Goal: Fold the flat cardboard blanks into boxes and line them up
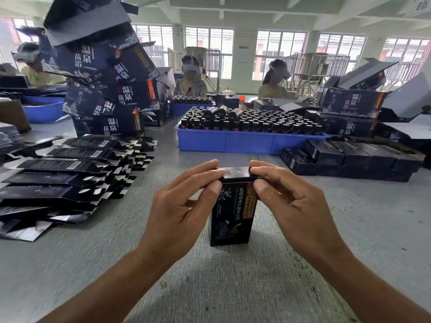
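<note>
Box: your glossy black carton (231,213) (tall, rectangular) stands upright on grey textured table (233,287).
Hands: your left hand (179,206) at 9 o'clock and right hand (293,201) at 3 o'clock pinch its top flap.

Both forearms reach forward, converging. The left grip (186,201) and right grip (289,201) face each other, fingers curled, thumbs and forefingers pinching, nearly touching.

One head-worn camera looked forward and down across the grey table (70,264). It sat close above the worker's hands.
</note>
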